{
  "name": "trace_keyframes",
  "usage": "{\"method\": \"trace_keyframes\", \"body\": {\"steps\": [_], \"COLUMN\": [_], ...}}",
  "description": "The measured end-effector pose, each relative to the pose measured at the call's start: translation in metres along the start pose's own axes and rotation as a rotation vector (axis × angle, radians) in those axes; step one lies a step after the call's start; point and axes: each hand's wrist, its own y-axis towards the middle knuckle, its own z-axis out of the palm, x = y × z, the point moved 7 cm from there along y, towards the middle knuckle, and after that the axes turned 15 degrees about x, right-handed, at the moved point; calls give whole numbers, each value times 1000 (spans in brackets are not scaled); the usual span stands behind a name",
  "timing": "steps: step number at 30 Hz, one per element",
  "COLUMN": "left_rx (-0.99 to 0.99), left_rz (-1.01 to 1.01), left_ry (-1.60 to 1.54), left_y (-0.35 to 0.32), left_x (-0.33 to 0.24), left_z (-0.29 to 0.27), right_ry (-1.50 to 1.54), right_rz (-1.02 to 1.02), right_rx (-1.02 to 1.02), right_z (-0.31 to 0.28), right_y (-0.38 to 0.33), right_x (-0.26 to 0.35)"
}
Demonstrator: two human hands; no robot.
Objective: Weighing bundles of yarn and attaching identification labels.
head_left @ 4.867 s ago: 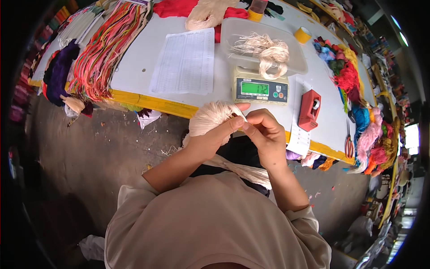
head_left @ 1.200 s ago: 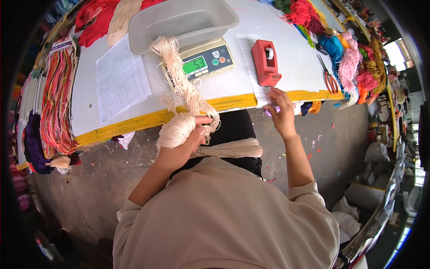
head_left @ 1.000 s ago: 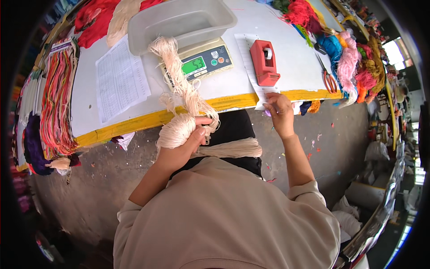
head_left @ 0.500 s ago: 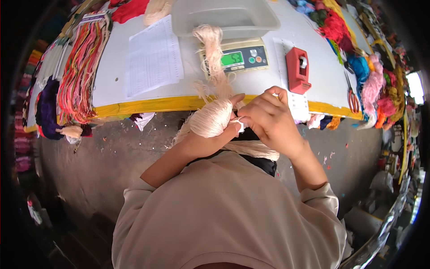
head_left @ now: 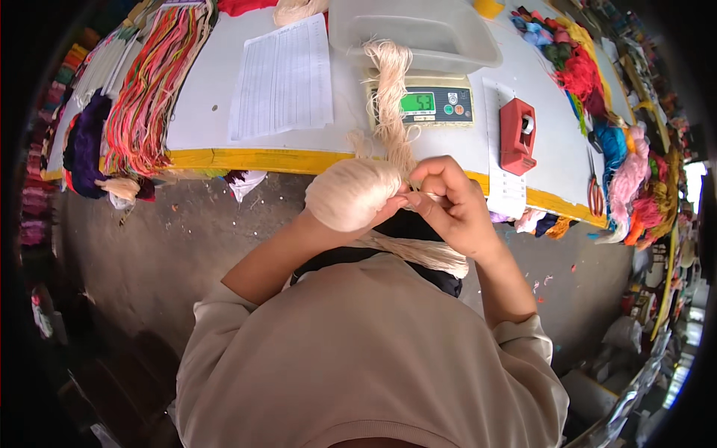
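Note:
A rounded cream yarn skein (head_left: 349,193) bulges over my left hand (head_left: 385,214), whose fingers are closed around its right end. Against those fingertips, my right hand (head_left: 459,216) is curled in a pinch. A small pale bit shows between its thumb and fingers, too small to name. More cream yarn (head_left: 390,97) runs from the hands up over the table edge and onto a digital scale (head_left: 441,101) with a lit green display. Another cream yarn hank (head_left: 426,254) lies across my lap, below the hands.
A clear plastic tub (head_left: 418,37) sits on the scale. Left of it lies a printed sheet (head_left: 284,82); multicoloured thread hanks (head_left: 153,89) lie farther left. On the right are a red tape dispenser (head_left: 517,142), scissors (head_left: 594,190) and bright yarn bundles (head_left: 627,157). The table has a yellow edge (head_left: 246,160).
The view has shifted, so the table things sit farther right. My right fingers have curled and moved against the left fingertips. The skein over my left hand has turned and looks rounder.

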Motion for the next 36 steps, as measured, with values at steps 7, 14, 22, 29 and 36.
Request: {"method": "trace_keyframes", "body": {"steps": [7,14,22,29,36], "left_rx": [276,-40,-118,21,-47], "left_rz": [-310,-156,-309,-194,-225], "left_ry": [-944,-744,-588,-1226,-988], "left_y": [-6,-8,-12,-78,-141], "left_x": [9,4,27,58,54], "left_z": [18,5,-9,-102,-175], "right_ry": [-134,61,-19,-822,-880], "right_rz": [-282,-125,119,118,376], "right_rx": [30,-137,-13,-59,-148], "right_z": [3,8,-2,-87,-134], "right_y": [-5,-8,-27,-84,-177], "right_x": [10,-7,-27,-25,-63]}}
